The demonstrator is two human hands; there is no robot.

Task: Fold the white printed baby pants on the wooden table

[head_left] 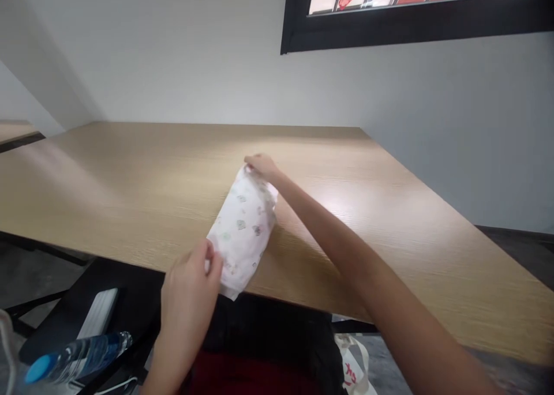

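A soft white piece, printed with small grey, green and pink figures, looks like a folded cloth (242, 225). It is stretched at a slant over the near part of the table, its lower end hanging about at the front edge. My left hand (190, 285) is closed on its near left corner, with thumb and index finger pinching it. At the far end, my right hand (262, 167) pinches the top edge between its fingers. The underside of the cloth is hidden, and I cannot tell how many layers it has.
The light wood table (142, 176) reaches back to a grey wall with a dark-framed window (372, 20). Low at the left, a water bottle (82, 354) with a blue cap and a white strip-like object (98, 314) lie on a black chair (130, 291). A white bag (352, 363) sits below the table.
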